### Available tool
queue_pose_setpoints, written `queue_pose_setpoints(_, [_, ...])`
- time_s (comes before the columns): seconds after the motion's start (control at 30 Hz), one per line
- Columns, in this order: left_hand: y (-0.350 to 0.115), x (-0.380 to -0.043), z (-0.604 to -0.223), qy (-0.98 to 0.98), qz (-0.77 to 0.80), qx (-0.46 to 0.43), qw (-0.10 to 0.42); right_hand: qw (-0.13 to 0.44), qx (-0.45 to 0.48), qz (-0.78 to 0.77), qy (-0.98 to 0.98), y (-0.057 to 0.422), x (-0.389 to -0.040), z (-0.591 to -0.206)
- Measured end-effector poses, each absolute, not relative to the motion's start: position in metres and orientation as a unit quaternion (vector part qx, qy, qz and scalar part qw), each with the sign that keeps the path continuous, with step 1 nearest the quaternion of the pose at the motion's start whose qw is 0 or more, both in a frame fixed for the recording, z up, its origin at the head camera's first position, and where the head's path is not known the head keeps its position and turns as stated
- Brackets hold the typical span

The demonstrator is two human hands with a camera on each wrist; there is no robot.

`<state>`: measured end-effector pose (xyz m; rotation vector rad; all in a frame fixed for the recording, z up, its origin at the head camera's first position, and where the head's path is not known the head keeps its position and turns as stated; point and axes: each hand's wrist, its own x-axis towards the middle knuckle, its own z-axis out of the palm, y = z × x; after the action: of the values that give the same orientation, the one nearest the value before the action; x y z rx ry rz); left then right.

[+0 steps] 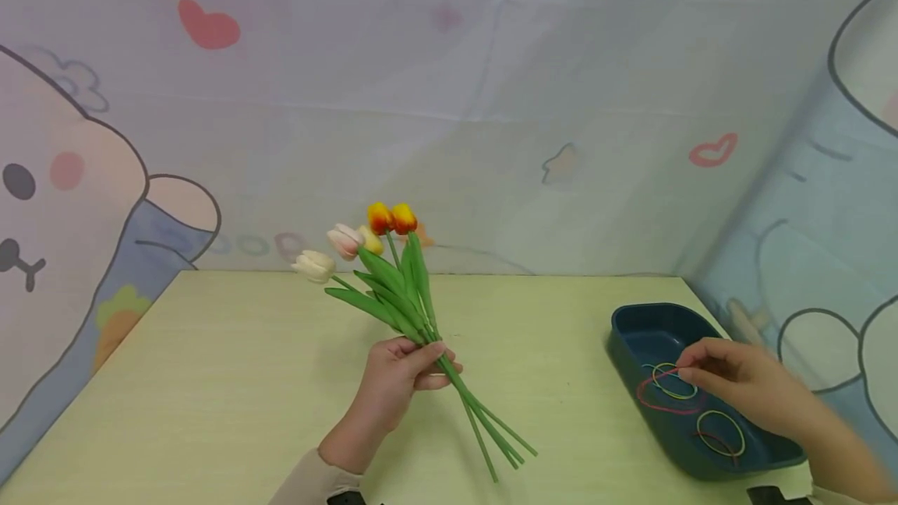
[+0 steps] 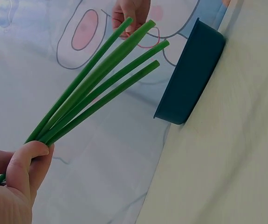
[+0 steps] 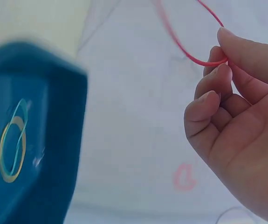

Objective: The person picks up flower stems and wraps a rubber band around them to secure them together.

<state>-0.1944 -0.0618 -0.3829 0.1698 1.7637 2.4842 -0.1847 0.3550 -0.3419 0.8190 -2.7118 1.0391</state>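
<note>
My left hand point(image 1: 403, 380) grips a bunch of tulips point(image 1: 400, 287) by the stems, thumb laid across them. Red-and-yellow, pink, yellow and white blooms fan out at the upper end. Several green stem ends point(image 2: 120, 65) spread beyond the fingers in the left wrist view. Above the dark blue tray, my right hand point(image 1: 751, 384) pinches a red rubber band point(image 3: 189, 57) between thumb and fingers. The band hangs as an open loop, apart from the flowers.
The dark blue tray point(image 1: 655, 431) stands at the table's right side. Yellow and light blue bands lie inside it, among them a yellow band point(image 1: 742, 443) beside a darker red one. Behind the pale table point(image 1: 231, 380) hangs a printed cartoon backdrop point(image 1: 491, 100).
</note>
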Motion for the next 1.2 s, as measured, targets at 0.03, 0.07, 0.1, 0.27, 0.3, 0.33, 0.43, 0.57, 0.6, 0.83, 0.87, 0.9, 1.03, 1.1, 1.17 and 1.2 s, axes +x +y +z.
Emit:
queue_pose_setpoints(0.03, [-0.062,-0.194,-0.383,0.577,0.814,0.055,0.045,0.064,0.285,0.345,-0.892,0.350,-0.183,-0.341])
queue_pose_setpoints(0.07, [-0.062,-0.194,-0.382,0.576,0.815,0.053,0.044,0.063,0.298,0.350,-0.886,0.345,-0.182,-0.339])
queue_pose_setpoints(0.1, [-0.062,-0.195,-0.382,0.575,0.815,0.052,0.044,0.062,0.311,0.355,-0.880,0.339,-0.181,-0.338])
queue_pose_setpoints(0.27, [-0.062,-0.195,-0.380,0.568,0.820,0.048,0.042,0.068,0.362,0.371,-0.852,0.313,-0.174,-0.330])
queue_pose_setpoints(0.3, [-0.062,-0.195,-0.380,0.568,0.821,0.048,0.042,0.068,0.372,0.374,-0.847,0.308,-0.173,-0.329])
queue_pose_setpoints(0.33, [-0.062,-0.194,-0.380,0.566,0.822,0.049,0.041,0.070,0.382,0.375,-0.842,0.304,-0.172,-0.328])
queue_pose_setpoints(0.43, [-0.062,-0.194,-0.379,0.563,0.824,0.050,0.038,0.068,0.411,0.382,-0.825,0.293,-0.169,-0.326])
queue_pose_setpoints(0.57, [-0.062,-0.194,-0.378,0.558,0.828,0.045,0.032,0.074,0.441,0.384,-0.808,0.282,-0.168,-0.324])
queue_pose_setpoints(0.6, [-0.062,-0.193,-0.378,0.556,0.829,0.043,0.030,0.076,0.447,0.384,-0.804,0.279,-0.168,-0.324])
queue_pose_setpoints(0.83, [-0.060,-0.193,-0.377,0.543,0.839,0.017,0.006,0.064,0.471,0.374,-0.796,0.265,-0.164,-0.316])
queue_pose_setpoints(0.87, [-0.059,-0.193,-0.376,0.541,0.841,0.014,0.003,0.058,0.468,0.373,-0.799,0.264,-0.162,-0.314])
queue_pose_setpoints(0.9, [-0.059,-0.192,-0.376,0.540,0.842,0.013,0.001,0.053,0.470,0.374,-0.798,0.262,-0.162,-0.313])
queue_pose_setpoints(1.03, [-0.058,-0.192,-0.374,0.533,0.846,0.008,-0.003,0.039,0.481,0.379,-0.790,0.255,-0.160,-0.309])
queue_pose_setpoints(1.1, [-0.058,-0.191,-0.374,0.530,0.848,0.007,-0.002,0.036,0.494,0.383,-0.780,0.251,-0.159,-0.308])
queue_pose_setpoints(1.17, [-0.058,-0.191,-0.373,0.529,0.849,0.006,0.000,0.037,0.506,0.384,-0.772,0.247,-0.158,-0.308])
queue_pose_setpoints(1.2, [-0.058,-0.191,-0.373,0.529,0.849,0.007,0.001,0.039,0.515,0.386,-0.764,0.245,-0.158,-0.308])
